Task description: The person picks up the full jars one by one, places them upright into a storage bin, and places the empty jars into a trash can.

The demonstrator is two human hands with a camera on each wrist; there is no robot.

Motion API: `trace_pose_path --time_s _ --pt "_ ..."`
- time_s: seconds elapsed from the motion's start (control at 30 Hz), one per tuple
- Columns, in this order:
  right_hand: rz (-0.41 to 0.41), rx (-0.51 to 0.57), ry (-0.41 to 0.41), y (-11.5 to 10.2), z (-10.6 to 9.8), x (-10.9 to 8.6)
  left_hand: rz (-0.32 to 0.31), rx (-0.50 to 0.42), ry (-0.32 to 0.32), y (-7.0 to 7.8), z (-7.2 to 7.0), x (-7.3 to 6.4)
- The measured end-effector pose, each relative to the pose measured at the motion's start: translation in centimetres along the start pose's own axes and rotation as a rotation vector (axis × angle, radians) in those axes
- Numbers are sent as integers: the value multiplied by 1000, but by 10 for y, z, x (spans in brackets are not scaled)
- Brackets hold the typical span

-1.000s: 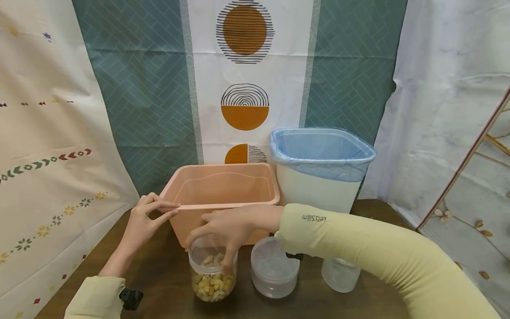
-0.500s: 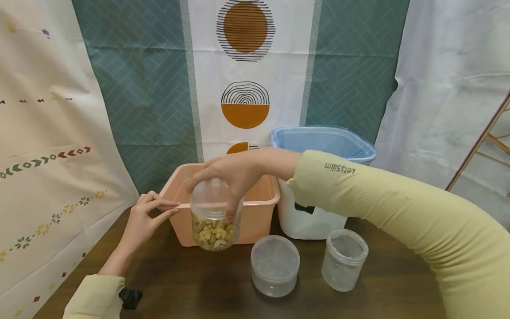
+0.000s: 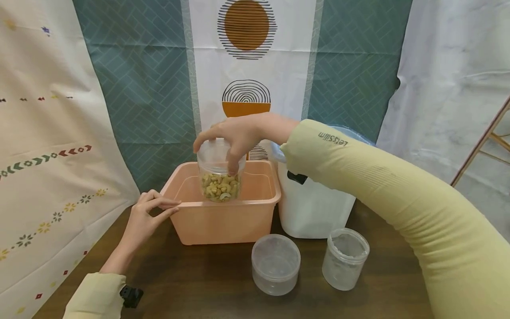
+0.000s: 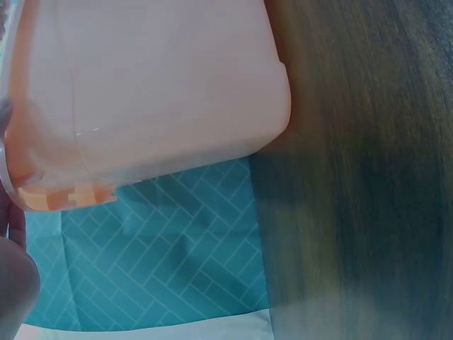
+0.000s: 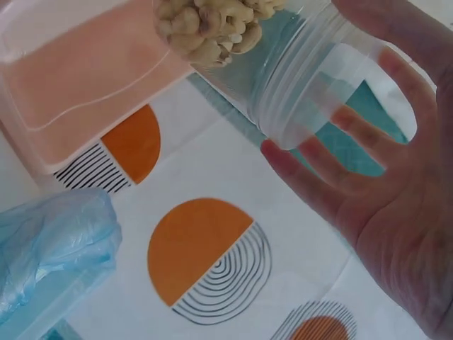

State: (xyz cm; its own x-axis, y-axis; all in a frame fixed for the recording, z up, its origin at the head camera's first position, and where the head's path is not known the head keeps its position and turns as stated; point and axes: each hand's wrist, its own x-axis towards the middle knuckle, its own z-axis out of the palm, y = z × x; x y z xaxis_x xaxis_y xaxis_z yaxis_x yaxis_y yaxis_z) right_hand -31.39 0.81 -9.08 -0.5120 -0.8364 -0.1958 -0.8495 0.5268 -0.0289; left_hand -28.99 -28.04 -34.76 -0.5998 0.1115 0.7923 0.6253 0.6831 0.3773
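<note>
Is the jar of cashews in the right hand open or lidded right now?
Open. The jar has no lid: the wrist view shows its bare threaded mouth, with the right hand gripping around the rim.

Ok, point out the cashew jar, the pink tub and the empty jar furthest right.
cashew jar [image 3: 220,184], head view, on the nut-filled lower part.
pink tub [image 3: 217,221], head view, on its front wall.
empty jar [image 3: 344,261], head view, on its side wall.

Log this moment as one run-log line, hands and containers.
right hand: holds clear plastic jar of cashews above peach plastic bin | left hand: grips bin rim | two empty clear jars on brown table
</note>
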Motion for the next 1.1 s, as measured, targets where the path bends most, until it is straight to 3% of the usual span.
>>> trace_pose_path --time_s 0.5,0.9,1.1 --pt "90 -7 45 28 0 20 0 -20 -7 0 -1 2" --pt "79 -72 -2 42 39 42 -8 -25 -11 0 -1 2" --pt "64 -13 -75 48 61 45 -17 -23 -7 0 -1 0"
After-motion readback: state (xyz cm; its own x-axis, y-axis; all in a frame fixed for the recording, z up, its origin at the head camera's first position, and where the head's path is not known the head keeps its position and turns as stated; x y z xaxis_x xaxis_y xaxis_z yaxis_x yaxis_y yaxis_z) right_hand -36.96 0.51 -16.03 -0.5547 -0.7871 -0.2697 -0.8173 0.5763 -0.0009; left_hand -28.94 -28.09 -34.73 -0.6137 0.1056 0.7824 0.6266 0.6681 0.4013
